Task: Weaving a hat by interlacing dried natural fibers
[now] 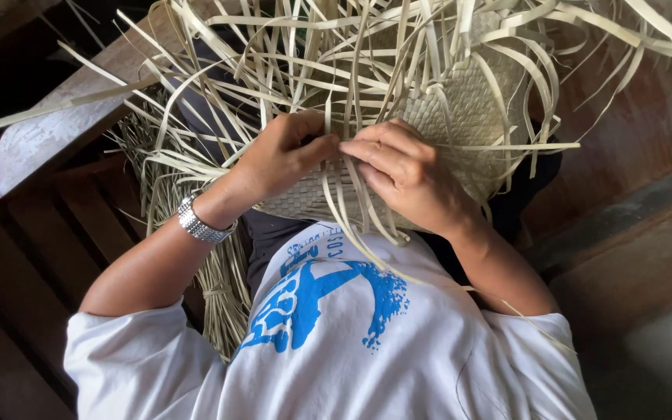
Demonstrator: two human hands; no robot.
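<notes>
Dark wooden bench (17, 257) below, woven palm mat (460, 117) under both hands, left hand (281, 159) and right hand (406, 175) pinching strips (336, 148) together

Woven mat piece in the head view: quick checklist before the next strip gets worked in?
1. Left hand on the woven mat piece: ok, fingertips pinch at its edge.
2. Right hand on it too: ok, fingers lie over the strips.
3. Hands meet at one spot: ok, fingertips touch.
4. Loose strips free: not ok, they cross in a tangle.
5. Which strip is pinched: cannot tell, fingers hide it.
6. Bundle of spare strips nearby: ok, beside the left arm.
</notes>
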